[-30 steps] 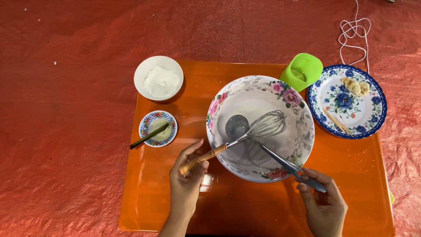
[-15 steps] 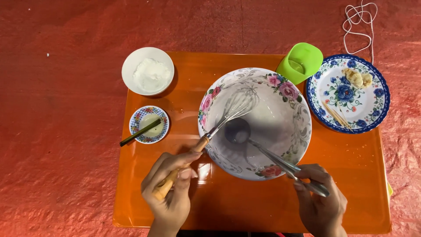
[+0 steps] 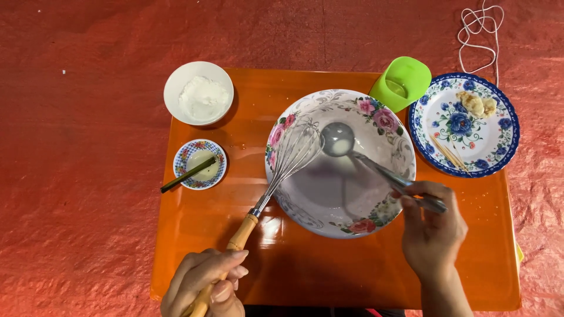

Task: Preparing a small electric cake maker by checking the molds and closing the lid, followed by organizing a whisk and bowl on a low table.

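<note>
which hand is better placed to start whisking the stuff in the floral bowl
Left. The left hand grips the whisk, whose wires already rest inside the floral bowl. The right hand holds the ladle.

Home cooking spot: orange table (image 3: pixel 329 282), floral bowl (image 3: pixel 388 126), whisk (image 3: pixel 282 167).

bright, even overhead light — soft glare (orange table (image 3: pixel 329 276)) — sharp focus throughout

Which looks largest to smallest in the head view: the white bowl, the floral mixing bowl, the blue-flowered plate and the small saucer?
1. Floral mixing bowl
2. Blue-flowered plate
3. White bowl
4. Small saucer
All rest on the same orange table, so nearness hardly skews this.
</note>
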